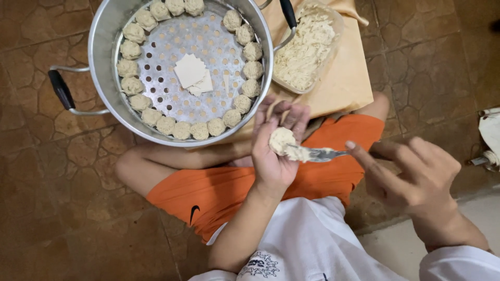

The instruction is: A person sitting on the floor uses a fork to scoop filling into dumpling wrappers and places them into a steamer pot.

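Note:
My left hand point(275, 151) is cupped palm up over my lap and holds a pale dumpling wrapper with filling point(282, 139). My right hand point(411, 174) grips a metal utensil point(320, 154) whose tip, smeared with filling, rests on the dumpling. A large metal steamer pot point(104, 41) with black handles stands on the floor ahead; several formed dumplings point(253, 52) ring its perforated tray, and spare square wrappers point(191, 73) lie in the middle. A clear plastic tub of shredded pale filling point(304, 47) sits right of the pot.
The tub rests on a tan cloth point(344, 78) spread over my knees. I sit cross-legged in orange shorts point(219, 192) on a brown tiled floor point(52, 208). A white object point(489, 132) lies at the right edge.

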